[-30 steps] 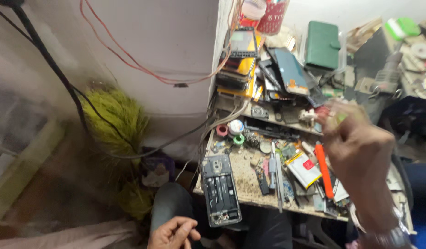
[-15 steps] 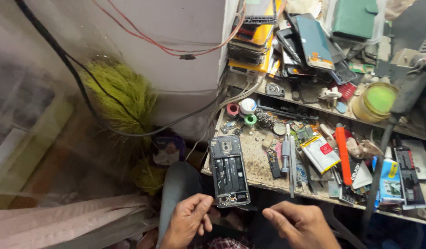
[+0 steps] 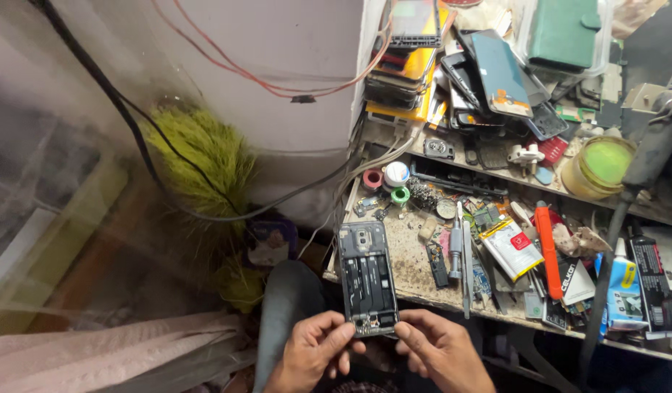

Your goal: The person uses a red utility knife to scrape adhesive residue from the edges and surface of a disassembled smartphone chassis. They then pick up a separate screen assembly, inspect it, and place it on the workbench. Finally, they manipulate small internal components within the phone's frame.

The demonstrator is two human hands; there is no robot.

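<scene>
An opened phone (image 3: 368,280) with its back off, showing dark inner parts and flat cables, lies at the front left corner of a cluttered workbench (image 3: 412,273), its lower end over the edge. My left hand (image 3: 314,355) pinches the phone's lower left corner with its fingertips. The thumb and fingers of my right hand (image 3: 439,354) hold the lower right corner. Both hands sit below the bench edge, above my knee in grey trousers (image 3: 285,306).
On the bench lie a grey screwdriver (image 3: 457,251), an orange-handled tool (image 3: 548,251), a white and red battery (image 3: 510,247), tape rolls (image 3: 394,176) and glue tubes (image 3: 624,285). Stacked phones (image 3: 416,69) and a green tin (image 3: 602,164) fill the shelf behind. A green brush (image 3: 205,164) hangs left.
My right hand has come down from above the bench to the phone's lower end. My left hand has risen to meet the phone's other corner.
</scene>
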